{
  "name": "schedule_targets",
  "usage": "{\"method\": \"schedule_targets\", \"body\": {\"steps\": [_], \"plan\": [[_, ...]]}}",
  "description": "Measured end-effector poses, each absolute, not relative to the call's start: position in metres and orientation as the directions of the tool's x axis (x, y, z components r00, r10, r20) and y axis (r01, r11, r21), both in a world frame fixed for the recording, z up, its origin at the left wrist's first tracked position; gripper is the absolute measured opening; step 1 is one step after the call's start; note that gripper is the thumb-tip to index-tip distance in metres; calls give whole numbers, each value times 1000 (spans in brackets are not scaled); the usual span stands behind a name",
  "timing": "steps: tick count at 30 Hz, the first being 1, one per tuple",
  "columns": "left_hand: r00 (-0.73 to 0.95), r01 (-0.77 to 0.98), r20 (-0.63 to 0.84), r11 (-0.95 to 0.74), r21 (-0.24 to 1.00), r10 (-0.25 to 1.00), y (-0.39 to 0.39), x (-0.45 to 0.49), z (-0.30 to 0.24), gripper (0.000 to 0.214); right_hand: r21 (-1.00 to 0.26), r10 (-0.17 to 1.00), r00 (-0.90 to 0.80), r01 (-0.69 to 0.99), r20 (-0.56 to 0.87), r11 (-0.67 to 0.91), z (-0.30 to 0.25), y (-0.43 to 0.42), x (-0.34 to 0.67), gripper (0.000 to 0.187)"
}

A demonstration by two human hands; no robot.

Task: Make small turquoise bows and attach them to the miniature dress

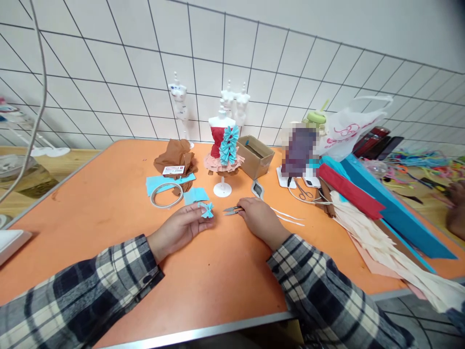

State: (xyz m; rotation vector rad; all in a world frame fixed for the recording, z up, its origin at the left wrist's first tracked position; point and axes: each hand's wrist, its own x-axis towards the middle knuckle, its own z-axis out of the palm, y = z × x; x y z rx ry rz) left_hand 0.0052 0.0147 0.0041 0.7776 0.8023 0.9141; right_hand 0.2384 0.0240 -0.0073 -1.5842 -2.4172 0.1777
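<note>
My left hand [179, 228] rests on the orange table [109, 203] and pinches a small turquoise paper ruffle [207, 210] between thumb and fingers. My right hand [259, 220] lies beside it, closed on small thread snips [232, 210] whose blades point left toward the ruffle. Just beyond both hands stands a small white mannequin [222, 140] in a red bodice with a turquoise ruffle strip and a pink skirt. Turquoise paper pieces [196, 195] and a roll of tape [166, 195] lie to its left.
A brown crepe bundle [176, 157] and an open cardboard box [256, 156] flank the mannequin. Bare white mannequins [234, 104] stand at the wall. Red, blue and cream crepe sheets [366, 208] cover the right side. Scissors [303, 190] lie near a phone stand. Another person's hand [456, 208] is at far right.
</note>
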Motion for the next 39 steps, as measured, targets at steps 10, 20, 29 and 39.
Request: {"method": "schedule_targets", "body": {"steps": [10, 20, 29, 39], "plan": [[188, -290, -196, 245, 925, 963, 15, 11, 4, 23, -530, 952, -215, 793, 218, 300, 14, -10, 214, 28], [69, 175, -19, 7, 985, 997, 12, 12, 1, 32, -629, 959, -262, 730, 104, 268, 10, -22, 197, 21], [96, 316, 104, -129, 940, 990, 4, 18, 11, 27, -671, 969, -229, 704, 97, 233, 9, -29, 189, 19], [101, 316, 112, -139, 939, 989, 0, 19, 9, 26, -663, 965, -210, 703, 154, 259, 8, -28, 189, 16]]}}
